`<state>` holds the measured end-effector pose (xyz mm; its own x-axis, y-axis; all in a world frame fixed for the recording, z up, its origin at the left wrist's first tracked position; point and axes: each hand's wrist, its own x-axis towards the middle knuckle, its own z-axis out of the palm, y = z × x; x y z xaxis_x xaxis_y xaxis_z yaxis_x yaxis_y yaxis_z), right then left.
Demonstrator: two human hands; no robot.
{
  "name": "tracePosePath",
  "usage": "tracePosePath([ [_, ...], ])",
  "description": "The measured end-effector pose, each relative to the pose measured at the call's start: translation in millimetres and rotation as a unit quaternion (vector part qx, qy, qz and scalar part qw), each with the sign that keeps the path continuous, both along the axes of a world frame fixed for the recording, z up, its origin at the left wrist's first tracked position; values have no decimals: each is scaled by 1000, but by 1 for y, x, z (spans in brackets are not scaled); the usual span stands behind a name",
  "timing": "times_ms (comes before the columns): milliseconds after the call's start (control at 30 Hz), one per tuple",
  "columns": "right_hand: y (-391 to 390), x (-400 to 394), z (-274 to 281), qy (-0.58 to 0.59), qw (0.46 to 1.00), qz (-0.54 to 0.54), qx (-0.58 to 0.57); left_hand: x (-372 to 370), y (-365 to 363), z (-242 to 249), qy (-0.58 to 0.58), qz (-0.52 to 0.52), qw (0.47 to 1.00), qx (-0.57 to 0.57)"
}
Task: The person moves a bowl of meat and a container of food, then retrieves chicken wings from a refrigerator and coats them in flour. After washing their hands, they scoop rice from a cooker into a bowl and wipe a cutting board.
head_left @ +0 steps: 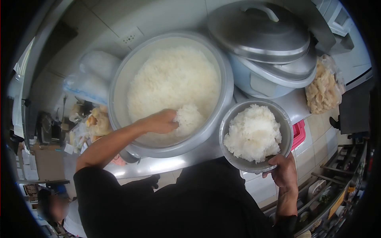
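A large round metal pot (116, 85) holds a wide mass of cooked white rice (174, 75). My left hand (162, 121) reaches into it, low over the near side, with its fingers curled closed. Right against those fingers sits a raised clump of rice (190, 119); what the fingers grip is hidden by it. To the right, my right hand (283, 170) grips the near rim of a metal bowl (225, 129). A big mound of rice (254, 133) is heaped in this bowl.
Behind the bowl stands a light-coloured rice cooker (258, 81) under a metal lid (258, 31). Plastic bags (323, 87) hang beside it. A pink container (298, 135) is below. Clear bags (93, 75) lie left of the pot. Another person (73, 218) is at lower left.
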<state>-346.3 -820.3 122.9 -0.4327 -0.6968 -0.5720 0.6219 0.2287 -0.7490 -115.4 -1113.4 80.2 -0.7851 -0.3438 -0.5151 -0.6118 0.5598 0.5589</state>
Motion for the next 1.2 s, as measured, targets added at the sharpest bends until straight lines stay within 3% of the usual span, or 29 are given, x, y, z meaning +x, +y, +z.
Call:
tracePosePath([
  [67,-10,0,9,3,1000,4,-1,11,-11,4,42,56,991,111],
  [167,-31,3,24,-12,998,50,-33,14,-17,48,44,86,988,121],
  [200,-40,6,29,-11,997,73,-32,16,-20,62,47,80,989,119],
  [267,-54,7,32,-27,991,124,-43,18,-25,89,-2,213,969,126],
  [300,-61,9,33,-23,991,124,-47,15,-23,103,2,211,970,122],
  [367,-76,14,37,-29,987,141,-67,6,-13,123,58,254,965,36],
  [433,-91,17,39,-46,980,174,-82,-3,-5,117,122,208,970,-6],
  [500,-106,22,40,-65,977,187,-83,-12,15,107,190,92,925,-317],
  [700,-128,32,35,-58,975,191,-94,-35,69,89,76,0,867,-493],
  [767,-128,31,35,-61,977,188,-83,-32,66,98,85,-9,859,-505],
  [833,-128,27,35,-55,970,217,-93,-26,64,118,156,50,851,-499],
  [1167,-120,23,30,-69,972,196,-106,-13,80,117,155,-90,883,-434],
  [1200,-112,21,28,-63,979,165,-105,-5,68,123,235,-34,879,-414],
])
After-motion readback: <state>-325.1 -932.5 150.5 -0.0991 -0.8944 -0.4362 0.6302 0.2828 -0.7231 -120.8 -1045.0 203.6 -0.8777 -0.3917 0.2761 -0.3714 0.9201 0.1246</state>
